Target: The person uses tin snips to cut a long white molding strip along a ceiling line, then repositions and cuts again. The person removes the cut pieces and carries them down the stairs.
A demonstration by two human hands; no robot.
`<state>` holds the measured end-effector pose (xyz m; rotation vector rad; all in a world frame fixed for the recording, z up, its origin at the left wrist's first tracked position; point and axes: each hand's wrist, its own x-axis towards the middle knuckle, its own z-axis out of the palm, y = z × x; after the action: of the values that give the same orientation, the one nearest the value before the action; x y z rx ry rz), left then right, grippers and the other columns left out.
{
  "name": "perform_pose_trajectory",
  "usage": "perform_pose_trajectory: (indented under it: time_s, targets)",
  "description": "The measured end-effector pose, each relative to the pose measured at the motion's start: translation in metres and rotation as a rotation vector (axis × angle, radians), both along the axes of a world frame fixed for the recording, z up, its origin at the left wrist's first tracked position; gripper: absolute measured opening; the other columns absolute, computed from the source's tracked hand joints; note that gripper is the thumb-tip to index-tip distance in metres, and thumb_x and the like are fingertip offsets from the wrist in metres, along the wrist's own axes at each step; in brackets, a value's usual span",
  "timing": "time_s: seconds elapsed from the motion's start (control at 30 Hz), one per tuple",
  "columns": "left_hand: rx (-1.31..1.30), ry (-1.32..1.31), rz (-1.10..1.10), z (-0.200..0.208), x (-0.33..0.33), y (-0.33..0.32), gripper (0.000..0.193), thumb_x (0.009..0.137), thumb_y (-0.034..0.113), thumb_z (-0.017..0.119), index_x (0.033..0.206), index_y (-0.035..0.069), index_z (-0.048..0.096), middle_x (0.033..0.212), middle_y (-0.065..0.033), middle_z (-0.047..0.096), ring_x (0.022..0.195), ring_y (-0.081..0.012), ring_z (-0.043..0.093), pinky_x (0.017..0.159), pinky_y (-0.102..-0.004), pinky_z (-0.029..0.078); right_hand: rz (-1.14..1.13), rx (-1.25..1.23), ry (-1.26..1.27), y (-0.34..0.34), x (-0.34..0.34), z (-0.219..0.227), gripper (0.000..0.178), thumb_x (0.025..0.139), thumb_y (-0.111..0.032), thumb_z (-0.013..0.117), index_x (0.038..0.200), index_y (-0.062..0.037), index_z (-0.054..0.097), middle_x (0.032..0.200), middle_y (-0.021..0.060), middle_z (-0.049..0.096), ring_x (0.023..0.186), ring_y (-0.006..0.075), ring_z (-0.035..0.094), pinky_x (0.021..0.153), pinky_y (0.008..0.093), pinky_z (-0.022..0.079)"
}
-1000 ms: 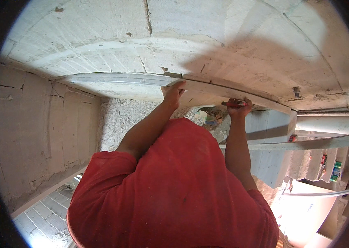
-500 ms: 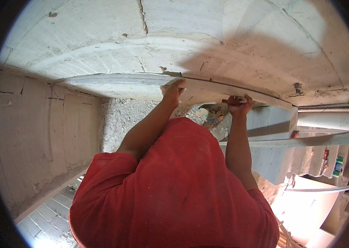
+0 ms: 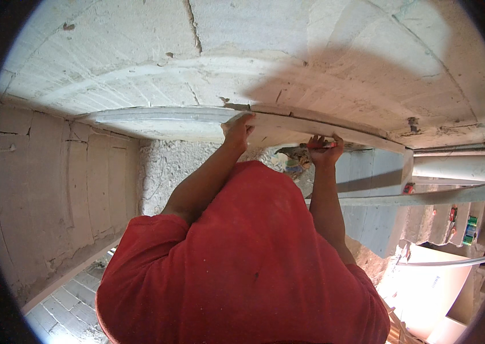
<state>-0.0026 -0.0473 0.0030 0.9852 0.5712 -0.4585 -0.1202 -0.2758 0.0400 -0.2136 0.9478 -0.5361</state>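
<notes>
A long, thin, pale-grey bar (image 3: 165, 116) runs across the foot of the whitish block wall, reaching from the left corner toward the right. My left hand (image 3: 239, 132) grips it near its middle, fingers over the upper edge. To the right, my right hand (image 3: 325, 153) is closed around a small red hand tool (image 3: 329, 144) just below the bar's near edge. Its fingers hide most of the tool, so I cannot tell its exact kind. My right fingertips lie close to the bar; whether they touch it is unclear.
Block walls stand ahead and at my left (image 3: 47, 183). Rough rubble-like ground (image 3: 168, 166) shows below the bar. At right are a grey panel (image 3: 368, 172), a curved pale strip (image 3: 426, 196), a green can-like item (image 3: 470, 230) and a bright white sheet (image 3: 426, 286).
My right hand has shifted slightly left and turned, so less of the red tool shows. My left hand stays on the bar in nearly the same place.
</notes>
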Motion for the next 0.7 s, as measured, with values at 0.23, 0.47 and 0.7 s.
perform_pose_trajectory:
  time_s: [0.23,0.47,0.7]
  targets:
    - [-0.093,0.016,-0.005,0.015,-0.005,0.007,0.029,0.083,0.019,0.069,0.107,0.005,0.06,0.105,-0.0103,0.061,0.099,-0.0237,0.061,0.091,-0.0368,0.05,0.066,-0.016,-0.046,-0.003,-0.006,-0.006,0.047,0.072,-0.026,0.068,0.113,-0.0113,0.049,0.104,0.0097,0.051,0.094,0.0262,0.054,0.083,0.043,0.046]
    - [-0.14,0.038,-0.078,0.016,-0.003,0.014,0.033,0.088,0.022,0.064,0.115,0.005,0.055,0.112,-0.011,0.057,0.107,-0.0258,0.058,0.092,-0.0388,0.051,0.292,-0.233,0.037,0.024,-0.059,-0.025,0.045,0.077,-0.029,0.068,0.115,-0.0117,0.05,0.1,0.0112,0.053,0.092,0.0282,0.055,0.082,0.0466,0.047]
    - [-0.202,0.118,-0.166,0.016,0.0,0.021,0.039,0.091,0.029,0.06,0.123,0.009,0.052,0.118,-0.0103,0.056,0.11,-0.0274,0.058,0.095,-0.0407,0.048,0.517,-0.409,0.37,0.072,-0.138,-0.002,0.045,0.079,-0.028,0.067,0.117,-0.006,0.055,0.101,0.0083,0.059,0.089,0.0249,0.06,0.078,0.0412,0.05]
